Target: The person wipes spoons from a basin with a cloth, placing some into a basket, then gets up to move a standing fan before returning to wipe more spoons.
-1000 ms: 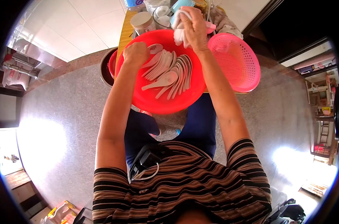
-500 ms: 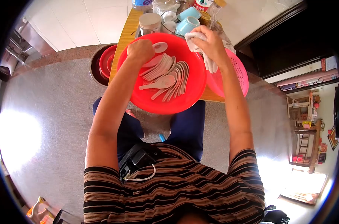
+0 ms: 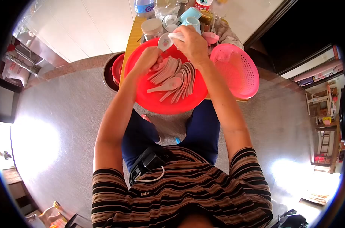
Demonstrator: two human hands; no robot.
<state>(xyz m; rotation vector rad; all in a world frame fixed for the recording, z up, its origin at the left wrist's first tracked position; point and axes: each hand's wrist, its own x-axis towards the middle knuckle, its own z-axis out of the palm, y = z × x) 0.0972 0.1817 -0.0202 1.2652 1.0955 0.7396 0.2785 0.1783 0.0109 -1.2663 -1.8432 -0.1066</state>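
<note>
Over the left part of a red basin [image 3: 142, 91], my left hand [image 3: 148, 60] is closed on a white spoon [image 3: 165, 42], whose bowl points up and away from me. My right hand [image 3: 191, 42] pinches a white cloth [image 3: 177, 36] right beside that spoon's bowl. Inside the basin lie several white spoons [image 3: 185, 81], fanned in two overlapping groups. One loose spoon [image 3: 168, 84] rests on top of them with its handle to the left.
A pink colander [image 3: 252, 72] sits right of the basin on the wooden table [image 3: 133, 38]. Behind are a lidded jar [image 3: 151, 28], light blue cups [image 3: 191, 22], bottles and a crumpled cloth [image 3: 229, 32]. Left and lower stands a dark pot [image 3: 108, 74] with a red basin in it.
My right hand has moved left with the cloth, from beyond the basin's right rim to the held spoon. My left hand has tilted the spoon up.
</note>
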